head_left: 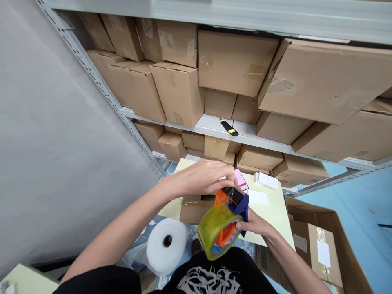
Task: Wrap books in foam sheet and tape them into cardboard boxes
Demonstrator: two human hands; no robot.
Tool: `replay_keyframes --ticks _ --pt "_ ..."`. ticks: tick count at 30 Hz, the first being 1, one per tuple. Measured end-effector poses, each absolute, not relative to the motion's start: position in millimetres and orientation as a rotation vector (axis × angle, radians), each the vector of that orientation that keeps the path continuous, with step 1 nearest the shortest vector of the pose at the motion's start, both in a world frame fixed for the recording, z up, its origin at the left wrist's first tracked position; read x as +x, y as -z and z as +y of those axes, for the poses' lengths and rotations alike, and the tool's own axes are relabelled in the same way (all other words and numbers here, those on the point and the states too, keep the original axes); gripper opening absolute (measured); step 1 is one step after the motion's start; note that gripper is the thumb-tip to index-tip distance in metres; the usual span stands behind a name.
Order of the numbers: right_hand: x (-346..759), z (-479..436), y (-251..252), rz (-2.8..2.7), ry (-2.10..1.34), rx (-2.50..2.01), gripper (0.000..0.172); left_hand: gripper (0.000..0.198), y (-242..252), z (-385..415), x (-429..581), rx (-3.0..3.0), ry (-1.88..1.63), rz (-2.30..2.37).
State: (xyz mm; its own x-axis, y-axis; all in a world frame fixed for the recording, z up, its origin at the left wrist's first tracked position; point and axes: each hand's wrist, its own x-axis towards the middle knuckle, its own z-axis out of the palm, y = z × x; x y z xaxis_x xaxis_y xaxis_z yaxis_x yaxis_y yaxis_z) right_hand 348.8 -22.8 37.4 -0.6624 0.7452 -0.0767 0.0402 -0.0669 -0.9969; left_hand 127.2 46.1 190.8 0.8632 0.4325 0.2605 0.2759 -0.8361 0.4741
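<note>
My right hand (256, 223) grips a tape dispenser (225, 220) with a blue and orange frame and a roll of yellowish clear tape, held above a pale yellow table (277, 216). My left hand (204, 176) reaches over the dispenser's front end, its fingers pinched at the tape's edge near the blade. Under the hands a small cardboard box (192, 209) lies on the table, with tape across its top. A phone with a pink screen (241, 180) lies just beyond my left hand's fingers.
Metal shelves (214, 128) stacked with cardboard boxes stand ahead, a yellow and black utility knife (228, 127) on one. White slips (267, 180) lie on the table. A white foam roll (165, 245) stands on the floor at left. An open carton (324, 241) with boxes sits at right.
</note>
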Motion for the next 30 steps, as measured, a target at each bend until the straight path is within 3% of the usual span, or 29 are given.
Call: replay_keyframes --ticks 8,14,19,25,30 --pt "364.4 -29.1 -42.6 -1.948 -1.837 -0.943 0.074 0.022 -212.0 34.6 121.0 2.822 -0.463 0.328" --pt "371.3 -38.6 -29.6 -1.897 -1.795 -1.007 0.083 0.026 -223.6 43.3 109.2 2.905 -0.614 0.443" --pt "398.3 -27.7 -49.0 -2.027 -1.186 -1.319 0.079 0.022 -199.2 47.8 80.8 2.754 -0.801 0.682" --pt "400.6 -3.3 -90.5 -2.524 -0.378 -1.593 0.072 0.022 -117.7 29.3 55.2 2.197 -0.972 0.973" --pt "368.5 19.4 -81.8 -2.779 0.018 -1.583 0.07 0.027 -57.3 10.1 40.7 1.716 -1.012 1.151"
